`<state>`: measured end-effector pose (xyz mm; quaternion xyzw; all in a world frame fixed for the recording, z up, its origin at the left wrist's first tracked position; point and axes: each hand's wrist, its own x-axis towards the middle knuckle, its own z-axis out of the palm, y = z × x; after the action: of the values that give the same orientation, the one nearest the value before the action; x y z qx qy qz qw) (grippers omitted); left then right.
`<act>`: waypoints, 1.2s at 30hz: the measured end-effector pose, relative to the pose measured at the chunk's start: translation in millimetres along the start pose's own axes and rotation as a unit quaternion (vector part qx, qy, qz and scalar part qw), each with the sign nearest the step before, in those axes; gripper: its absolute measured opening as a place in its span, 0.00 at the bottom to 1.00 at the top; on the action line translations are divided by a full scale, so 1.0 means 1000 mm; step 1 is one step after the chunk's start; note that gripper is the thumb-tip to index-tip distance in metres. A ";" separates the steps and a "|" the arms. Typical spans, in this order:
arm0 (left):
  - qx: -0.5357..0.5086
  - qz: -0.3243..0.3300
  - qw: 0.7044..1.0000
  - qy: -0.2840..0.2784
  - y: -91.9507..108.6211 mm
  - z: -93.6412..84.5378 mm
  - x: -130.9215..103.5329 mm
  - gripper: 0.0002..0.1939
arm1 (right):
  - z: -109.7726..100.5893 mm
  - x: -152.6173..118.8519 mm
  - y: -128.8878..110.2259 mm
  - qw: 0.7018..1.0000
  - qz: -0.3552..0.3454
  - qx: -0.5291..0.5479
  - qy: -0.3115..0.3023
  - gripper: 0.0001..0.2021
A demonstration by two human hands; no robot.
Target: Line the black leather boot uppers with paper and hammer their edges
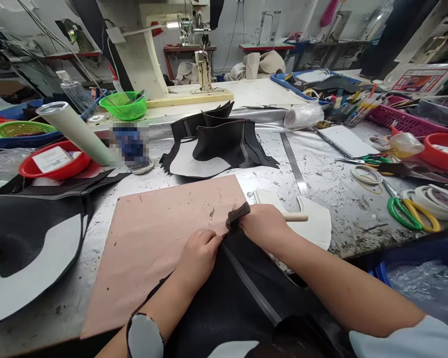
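My right hand (263,226) is closed around a hammer; its dark head (238,215) juts out on the left and its pale wooden handle (296,217) on the right. Under the hammer head lies the tip of a black leather piece (227,293) with a grey strip along it. My left hand (199,256) pinches the edge of this leather close to the hammer head. Part of the leather lies over a pinkish board (160,219), and the rest drapes down toward me. White cut pieces (315,223) rest behind my right forearm.
Stacked black leather pieces with white patches (220,144) stand behind the board, and more (41,238) lie at left. A steel ruler (291,156), green-and-yellow scissors (412,211) and a notebook (345,139) are on the right. A sewing machine (145,49) stands at the back.
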<state>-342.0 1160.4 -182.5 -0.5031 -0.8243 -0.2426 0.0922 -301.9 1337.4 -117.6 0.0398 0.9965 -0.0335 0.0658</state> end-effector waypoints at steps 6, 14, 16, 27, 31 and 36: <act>0.060 0.051 0.997 -0.006 0.003 0.003 -0.002 0.12 | -0.006 -0.002 -0.004 0.999 0.001 0.023 -0.030 0.10; 0.006 -0.038 0.998 -0.047 -0.005 -0.004 0.001 0.06 | 0.003 -0.006 -0.009 1.000 -0.009 0.017 -0.018 0.09; -0.035 -0.088 0.993 -0.064 -0.010 -0.009 -0.001 0.03 | 0.008 -0.004 -0.010 0.999 -0.013 0.013 -0.038 0.09; 0.086 0.103 0.991 -0.025 -0.002 -0.012 -0.012 0.13 | -0.004 -0.007 -0.017 0.997 -0.044 0.031 0.049 0.10; 0.093 0.100 0.990 -0.022 -0.001 -0.012 -0.012 0.14 | -0.004 -0.004 -0.021 0.999 -0.044 -0.013 -0.017 0.10; 0.051 0.052 0.996 -0.050 -0.010 -0.014 -0.014 0.12 | -0.001 -0.006 -0.023 0.999 -0.046 -0.002 0.021 0.10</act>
<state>-345.2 1138.4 -178.9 -0.5511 -0.8121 -0.1698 0.0890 -298.0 1314.5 -114.0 -0.0059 0.9985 -0.0338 0.0434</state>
